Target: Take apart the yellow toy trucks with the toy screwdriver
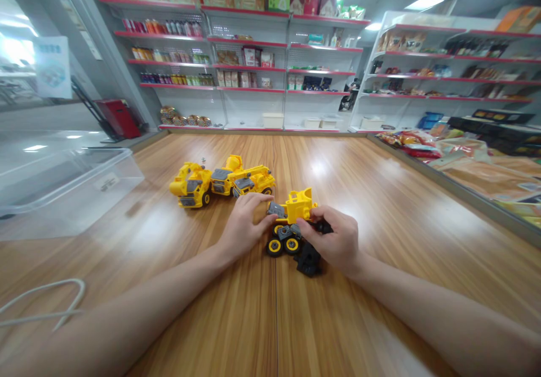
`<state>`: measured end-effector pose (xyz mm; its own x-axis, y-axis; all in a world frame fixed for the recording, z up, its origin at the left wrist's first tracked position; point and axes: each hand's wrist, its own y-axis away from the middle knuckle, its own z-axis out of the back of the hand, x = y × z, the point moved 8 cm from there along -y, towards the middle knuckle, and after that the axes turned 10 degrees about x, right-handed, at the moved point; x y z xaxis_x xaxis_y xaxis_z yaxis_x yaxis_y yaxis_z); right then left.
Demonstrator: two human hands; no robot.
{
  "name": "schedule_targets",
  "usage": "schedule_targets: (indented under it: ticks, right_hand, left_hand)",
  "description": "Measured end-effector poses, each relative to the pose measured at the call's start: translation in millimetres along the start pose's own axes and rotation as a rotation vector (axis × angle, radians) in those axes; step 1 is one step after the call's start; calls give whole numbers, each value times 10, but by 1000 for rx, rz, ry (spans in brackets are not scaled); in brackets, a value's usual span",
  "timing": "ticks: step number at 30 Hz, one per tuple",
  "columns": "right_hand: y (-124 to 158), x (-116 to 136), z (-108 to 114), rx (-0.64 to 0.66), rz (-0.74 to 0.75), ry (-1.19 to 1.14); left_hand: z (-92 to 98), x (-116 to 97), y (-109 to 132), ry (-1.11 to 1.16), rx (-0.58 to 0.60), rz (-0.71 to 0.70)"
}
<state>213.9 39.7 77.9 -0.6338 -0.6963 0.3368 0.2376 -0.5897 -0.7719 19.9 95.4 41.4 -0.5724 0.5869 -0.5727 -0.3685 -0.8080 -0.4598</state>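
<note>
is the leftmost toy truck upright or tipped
Upright: the truck sits with its visible wheel down on the table.

Left hand (247, 223) hides lower part of toy crane truck (245, 185); right hand (337, 237) covers one end of yellow toy truck body (299, 205). Clear storage bin (67, 211), white cable (67, 280): cut by left edge. Poster (53, 67) print blurred.

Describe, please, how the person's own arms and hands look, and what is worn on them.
The left hand and right hand wear no gloves. Both forearms are bare, with no sleeves in view. I see no watch, bracelet or ring, though some fingers are partly hidden.
</note>
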Motion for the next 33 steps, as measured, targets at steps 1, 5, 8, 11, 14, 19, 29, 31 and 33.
schedule_targets:
  ticks: [1, 5, 8, 11, 14, 19, 29, 31, 33]
  right_hand:
    - [2, -2, -1, 6, -3, -4]
    - [8, -7, -9, 21, -15, -19]
    - [13, -5, -13, 18, -10, -25]
    - [13, -7, -11, 13, -10, -19]
    - [6, 7, -12, 25, 10, -17]
    - [15, 181, -128, 182, 216, -109]
    - [5, 22, -88, 162, 61, -211]
    - [13, -173, -44, 83, -114, -229]
    - [35, -328, -33, 28, -243, -258]
  left_hand:
    - [-6, -13, 3, 16, 9, -6]
    - [-31, -28, 19, 76, 19, -27]
    - [-52, -10, 27, 93, 17, -48]
    - [-43, -32, 33, 83, 18, -72]
    - [67, -145, 57, 51, -36, -104]
    - [86, -517, 169, 146, 99, -338]
    - [268, -191, 296, 159, -259, -170]
    - [329, -188, 277, -6, -297, -143]
    - [278, -251, 232, -228, -194, -146]
